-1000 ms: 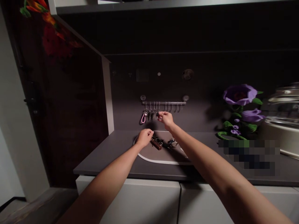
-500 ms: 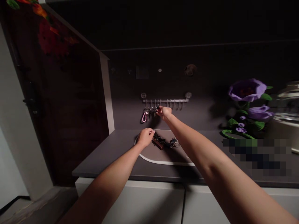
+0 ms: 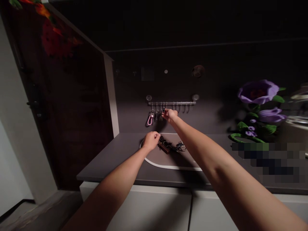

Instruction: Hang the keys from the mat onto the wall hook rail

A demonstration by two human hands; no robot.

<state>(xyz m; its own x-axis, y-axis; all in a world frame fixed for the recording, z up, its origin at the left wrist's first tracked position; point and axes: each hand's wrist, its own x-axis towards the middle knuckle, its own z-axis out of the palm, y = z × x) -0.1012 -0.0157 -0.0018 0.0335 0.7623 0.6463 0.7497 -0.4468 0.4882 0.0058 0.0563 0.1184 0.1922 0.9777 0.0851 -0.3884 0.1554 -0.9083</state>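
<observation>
My right hand [image 3: 171, 115] is raised to the clear hook rail [image 3: 180, 103] on the back wall. Its fingertips pinch a small bunch of keys [image 3: 161, 117] just below a hook. Left of it, another key set with a pink loop strap [image 3: 149, 120] and a single key ring [image 3: 157, 113] hang from the rail. My left hand [image 3: 151, 140] is closed low over the mat [image 3: 163, 165], beside a pile of dark keys with a brown key fob [image 3: 164, 148]. Whatever its curled fingers hold is hidden. A further metallic key ring [image 3: 181, 146] lies right of the pile.
Purple crocheted flowers [image 3: 258, 93] stand on the counter [image 3: 106, 162] at the right, beside a pale glass-topped jar [image 3: 298, 128]. A dark overhead cabinet [image 3: 187, 24] spans the top. On the left is a dark door [image 3: 72, 112]. White cabinet fronts [image 3: 156, 205] are below.
The view has shifted slightly. My right hand stays at the rail with the keys, its fingers barely moved. My left hand keeps its place by the pile.
</observation>
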